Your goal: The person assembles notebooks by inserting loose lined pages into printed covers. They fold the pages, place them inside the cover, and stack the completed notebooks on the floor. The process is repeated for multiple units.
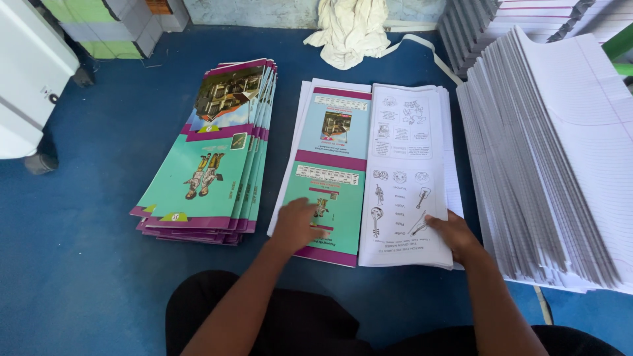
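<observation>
My left hand (297,224) rests flat, fingers spread, on the near end of a teal and purple printed cover sheet (330,165) lying on the blue floor. My right hand (452,234) presses on the near right corner of the white sheet with black line drawings (405,165) that lies beside the cover, on top of a thin pile of white pages. A fanned stack of finished teal and purple covers (217,158) lies to the left of my left hand.
A large fanned stack of ruled white sheets (560,151) fills the right side. More paper stacks (475,23) stand at the back right. A crumpled white cloth (349,29) lies at the back. A white machine (26,72) stands at the left.
</observation>
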